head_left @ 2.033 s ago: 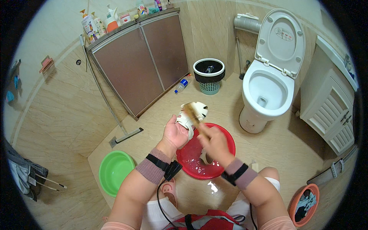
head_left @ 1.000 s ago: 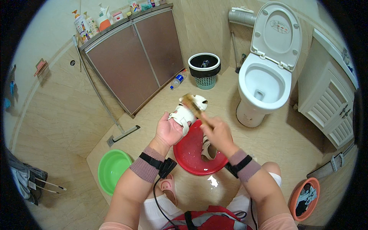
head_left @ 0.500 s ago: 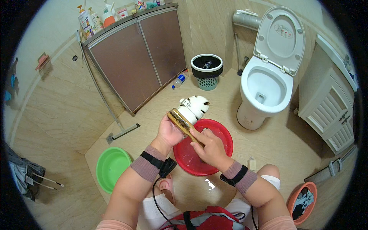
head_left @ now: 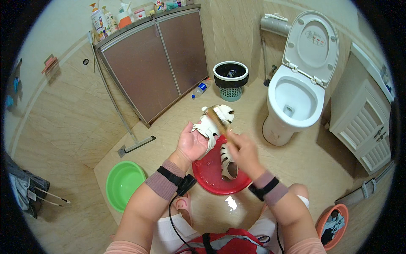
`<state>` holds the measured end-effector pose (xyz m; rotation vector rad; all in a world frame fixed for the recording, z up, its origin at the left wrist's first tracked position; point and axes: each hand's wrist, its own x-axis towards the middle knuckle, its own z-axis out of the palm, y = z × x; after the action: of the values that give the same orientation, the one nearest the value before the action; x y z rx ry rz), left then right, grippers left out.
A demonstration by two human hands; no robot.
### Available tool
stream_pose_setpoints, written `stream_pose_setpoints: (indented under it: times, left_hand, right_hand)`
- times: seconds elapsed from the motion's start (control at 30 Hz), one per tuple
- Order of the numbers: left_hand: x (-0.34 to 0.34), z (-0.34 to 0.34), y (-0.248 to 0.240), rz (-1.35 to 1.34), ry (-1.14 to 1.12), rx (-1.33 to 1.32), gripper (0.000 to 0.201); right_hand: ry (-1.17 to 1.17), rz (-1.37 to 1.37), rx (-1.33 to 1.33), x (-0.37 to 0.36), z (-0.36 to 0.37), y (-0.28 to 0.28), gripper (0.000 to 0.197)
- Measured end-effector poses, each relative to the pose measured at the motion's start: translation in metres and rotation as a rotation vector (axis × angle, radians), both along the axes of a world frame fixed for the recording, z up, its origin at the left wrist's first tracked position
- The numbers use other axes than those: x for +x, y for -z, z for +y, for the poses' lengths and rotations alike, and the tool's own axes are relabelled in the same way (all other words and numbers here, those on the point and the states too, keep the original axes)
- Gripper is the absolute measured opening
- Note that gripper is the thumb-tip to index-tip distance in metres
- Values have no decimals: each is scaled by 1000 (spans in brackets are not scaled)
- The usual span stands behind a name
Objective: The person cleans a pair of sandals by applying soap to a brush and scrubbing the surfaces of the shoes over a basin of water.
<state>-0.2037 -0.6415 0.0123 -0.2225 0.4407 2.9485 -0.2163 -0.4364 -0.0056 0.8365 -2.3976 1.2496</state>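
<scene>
My left hand (head_left: 191, 143) holds a white strappy sandal (head_left: 206, 128) by its heel end, palm up, above the far left part of a red basin (head_left: 206, 177). In my right hand (head_left: 245, 155) is a wooden-handled scrubbing brush (head_left: 219, 120), slightly blurred. The brush head lies over the front part of the sandal and hides some of it; whether the bristles touch cannot be made out. A second white sandal (head_left: 229, 164) rests in the basin, partly behind my right hand.
A green basin (head_left: 125, 186) stands at the left near a floor squeegee (head_left: 140, 144). Beyond are a brown cabinet (head_left: 148, 63), a plastic bottle (head_left: 200, 90) and a waste bin (head_left: 231, 84). A toilet (head_left: 292, 99) and an orange clothes basket (head_left: 334, 226) are on the right.
The brush has moved up and right with my right hand, its head now over the sandal's front. The sandal has tilted, showing more straps, and the second sandal has come into view.
</scene>
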Motion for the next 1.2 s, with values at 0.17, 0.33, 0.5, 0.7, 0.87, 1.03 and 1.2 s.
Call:
stream_pose_setpoints:
  times: [0.17,0.33,0.5,0.7,0.87,1.03,1.2]
  left_hand:
    - [5,6,-9,-67,-6,-57,62]
    - [0,-17,11,59,77,131,58]
    - [4,-1,0,-24,36,-59,57]
    - [0,-11,11,-14,38,29,56]
    - [2,-7,9,-46,30,-18,55]
    - [8,4,-11,-127,-53,-95,60]
    - [1,-18,17,-10,21,129,58]
  right_hand:
    - [-43,32,17,1,2,-4,40]
    - [-154,88,-27,29,-15,-6,43]
    - [107,-40,91,-10,10,-15,39]
    - [-103,58,16,16,-6,0,39]
    - [26,42,-3,-2,6,-1,40]
    - [-27,74,45,6,4,-10,41]
    - [-78,104,4,22,-7,-9,39]
